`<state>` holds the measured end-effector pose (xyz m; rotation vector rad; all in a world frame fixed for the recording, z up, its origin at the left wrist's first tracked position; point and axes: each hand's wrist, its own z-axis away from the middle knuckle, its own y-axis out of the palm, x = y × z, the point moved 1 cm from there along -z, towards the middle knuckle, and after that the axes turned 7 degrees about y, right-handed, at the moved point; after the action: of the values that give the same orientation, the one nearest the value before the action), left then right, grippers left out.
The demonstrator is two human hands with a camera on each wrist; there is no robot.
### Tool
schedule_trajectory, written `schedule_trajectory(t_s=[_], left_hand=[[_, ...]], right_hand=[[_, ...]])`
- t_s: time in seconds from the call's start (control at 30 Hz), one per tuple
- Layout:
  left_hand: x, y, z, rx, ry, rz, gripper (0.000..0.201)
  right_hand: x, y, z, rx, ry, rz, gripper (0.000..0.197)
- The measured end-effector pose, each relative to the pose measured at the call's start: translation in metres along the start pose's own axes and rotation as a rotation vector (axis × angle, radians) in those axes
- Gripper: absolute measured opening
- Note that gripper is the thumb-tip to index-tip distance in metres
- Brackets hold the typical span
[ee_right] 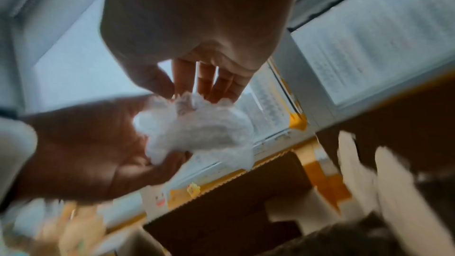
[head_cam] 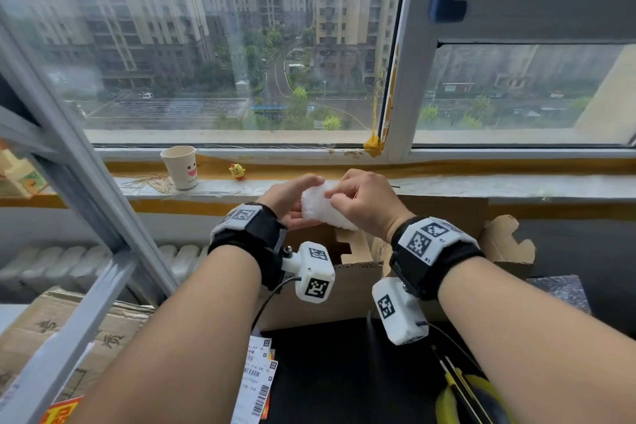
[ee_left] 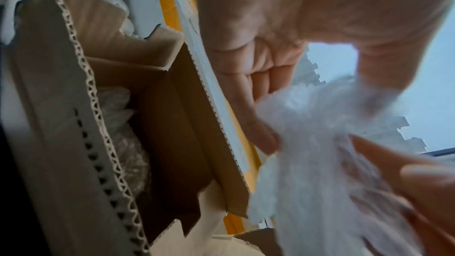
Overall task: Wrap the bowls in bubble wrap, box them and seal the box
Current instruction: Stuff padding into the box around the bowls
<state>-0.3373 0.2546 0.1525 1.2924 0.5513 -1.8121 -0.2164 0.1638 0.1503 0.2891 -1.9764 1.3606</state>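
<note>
I hold a small white bubble-wrap bundle (head_cam: 323, 208) in both hands over an open cardboard box (head_cam: 347, 286) below the window sill. My left hand (head_cam: 292, 198) cups the bundle from the left and below, with fingers curled over its top. My right hand (head_cam: 358, 200) pinches the wrap on the upper right side. The right wrist view shows the bundle (ee_right: 197, 129) in the left palm (ee_right: 86, 153), with the right fingertips (ee_right: 204, 85) on its top edge. Inside the box (ee_left: 172, 124) lies another clear-wrapped bundle (ee_left: 123, 133). What the wrap holds is hidden.
A paper cup (head_cam: 180, 167), a yellow chick toy (head_cam: 237, 171) and loose straws are on the sill. A slanted metal frame (head_cam: 79, 182) and flattened cardboard (head_cam: 69, 330) are at the left. Printed labels (head_cam: 256, 379) and a yellow tape tool (head_cam: 471, 399) lie near me.
</note>
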Motion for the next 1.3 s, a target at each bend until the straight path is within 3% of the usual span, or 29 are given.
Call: schedule_trajectory(t_s=[0.1, 0.2, 0.27, 0.33, 0.4, 0.5, 0.53, 0.6, 0.7, 0.83, 0.97, 1.03, 1.17, 1.3], left_hand=[[0.003, -0.003, -0.005, -0.036, 0.044, 0.070, 0.012], [0.010, -0.012, -0.013, 0.019, 0.069, 0.133, 0.016], [0.016, -0.016, -0.017, 0.114, 0.068, 0.078, 0.021], [0.023, -0.020, -0.020, 0.139, 0.091, -0.073, 0.024], [0.031, -0.030, -0.026, 0.050, 0.193, -0.416, 0.031], [0.041, -0.052, -0.031, -0.268, 0.374, -1.066, 0.017], [0.044, -0.058, -0.030, -0.351, 0.376, -1.235, 0.012], [0.053, -0.069, -0.030, -0.402, 0.292, -1.425, 0.024], [0.065, -0.079, -0.030, -0.266, 0.070, -1.390, 0.044], [0.074, -0.085, -0.031, -0.133, 0.034, -1.470, 0.051], [0.078, -0.085, -0.026, -0.214, 0.102, -1.492, 0.044], [0.084, -0.089, -0.023, -0.284, 0.155, -1.483, 0.053], [0.089, -0.106, -0.016, -0.389, 0.213, -1.479, 0.077], [0.093, -0.111, -0.012, -0.427, 0.250, -1.460, 0.080]], right_hand=[[-0.013, 0.001, -0.007, -0.138, 0.165, -0.172, 0.027], [-0.023, 0.005, -0.009, 0.113, 0.462, -0.479, 0.050], [-0.026, 0.008, -0.007, 0.226, 0.590, -0.702, 0.039], [-0.029, 0.011, -0.007, 0.184, 0.629, -0.759, 0.029], [-0.030, 0.016, -0.011, 0.133, 0.636, -0.629, 0.020], [-0.025, 0.030, -0.014, 0.131, 0.641, -0.331, 0.022], [-0.022, 0.037, -0.016, 0.162, 0.678, -0.355, 0.030], [-0.016, 0.053, -0.015, 0.295, 0.762, -0.448, 0.042], [-0.006, 0.071, -0.012, 0.509, 0.798, -0.350, 0.054], [-0.001, 0.085, -0.010, 0.489, 0.742, -0.111, 0.059], [0.009, 0.082, -0.014, 0.422, 0.602, 0.213, 0.033], [0.010, 0.077, -0.017, 0.355, 0.525, 0.390, 0.035], [-0.008, 0.066, -0.014, 0.254, 0.512, 0.598, 0.036], [-0.015, 0.077, -0.005, 0.217, 0.473, 0.757, 0.023]])
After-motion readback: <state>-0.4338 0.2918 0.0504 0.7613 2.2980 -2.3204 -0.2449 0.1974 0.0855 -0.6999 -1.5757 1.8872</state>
